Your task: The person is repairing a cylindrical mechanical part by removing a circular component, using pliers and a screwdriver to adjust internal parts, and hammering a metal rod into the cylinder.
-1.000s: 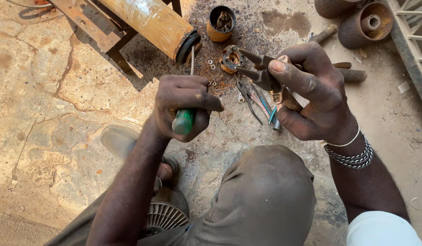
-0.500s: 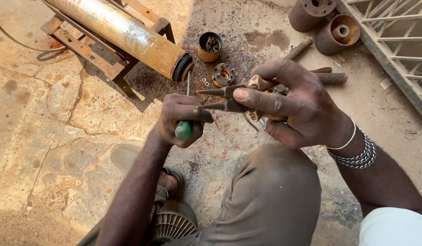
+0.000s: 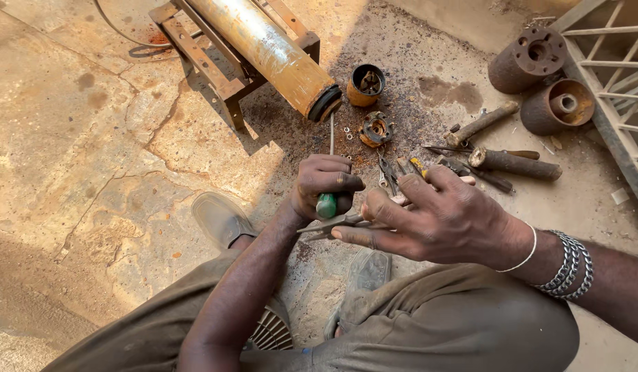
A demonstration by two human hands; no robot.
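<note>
**Small parts already off the pump cylinder, tools in both hands**

The long rusty cylinder lies tilted on its metal frame, and its black-ringed end is open toward the person. Several parts are already taken off, I judge: a small orange cup stands just beside that end, a round rusty fitting lies a little below the cup, and a few tiny washers are on the dirty floor between them. How much remains to remove I cannot tell from this view.

The left hand is closed tight around the green handle of a screwdriver. Its thin shaft points up toward the cylinder end, and the tip is near the black ring but seems not to touch it.

The right hand is just beside the left one, farther from the cylinder. Its fingers curl around the handles of pliers, which stick out to the left under the screwdriver handle. More pliers lie on the floor behind this hand, below the rusty fitting.
</note>
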